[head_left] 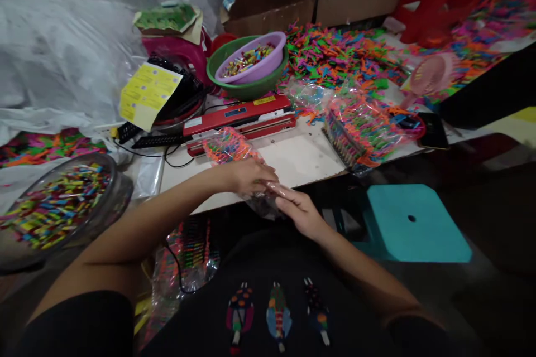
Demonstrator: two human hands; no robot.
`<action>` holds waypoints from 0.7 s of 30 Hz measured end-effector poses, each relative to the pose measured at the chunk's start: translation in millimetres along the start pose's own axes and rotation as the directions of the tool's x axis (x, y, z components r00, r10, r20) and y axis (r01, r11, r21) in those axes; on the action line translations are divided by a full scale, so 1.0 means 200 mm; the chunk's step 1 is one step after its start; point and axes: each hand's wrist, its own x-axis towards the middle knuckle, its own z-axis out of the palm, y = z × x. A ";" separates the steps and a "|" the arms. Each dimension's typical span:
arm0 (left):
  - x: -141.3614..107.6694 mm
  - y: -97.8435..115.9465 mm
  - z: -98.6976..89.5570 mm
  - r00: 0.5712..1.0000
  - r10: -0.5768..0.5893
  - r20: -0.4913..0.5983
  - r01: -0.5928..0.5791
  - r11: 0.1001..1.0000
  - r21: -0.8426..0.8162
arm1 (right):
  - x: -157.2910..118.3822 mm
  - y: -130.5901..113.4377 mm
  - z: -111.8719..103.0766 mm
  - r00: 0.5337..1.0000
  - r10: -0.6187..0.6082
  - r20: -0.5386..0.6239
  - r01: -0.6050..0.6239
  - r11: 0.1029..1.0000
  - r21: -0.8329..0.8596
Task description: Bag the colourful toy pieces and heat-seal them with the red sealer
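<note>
A clear plastic bag (pixel 231 145) of small orange, pink and blue plastic pieces lies at the table's front edge, its far end against a red heat sealer (pixel 238 120). My left hand (pixel 251 176) is closed over the near part of this bag, its fingers bent. Close to it on the right, my right hand (pixel 304 213) pinches the loose, shiny plastic at the bag's near end. The fingertips of both hands nearly meet, and part of the film is hidden beneath them.
Packed bags of colourful pieces (pixel 360 128) stand to the right. Behind are a purple basin (pixel 276 47) inside a green basin (pixel 247 89) and a loose heap (pixel 335 56). A tub (pixel 111 170) stands left, a turquoise stool (pixel 419 223) right. A black cord (pixel 178 164) trails nearby.
</note>
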 end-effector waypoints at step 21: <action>-0.40 -0.19 0.57 0.609 -0.239 -0.756 0.335 0.942 -0.029 | 0.20 0.73 0.13 0.997 -0.054 0.048 0.071 0.588 -0.806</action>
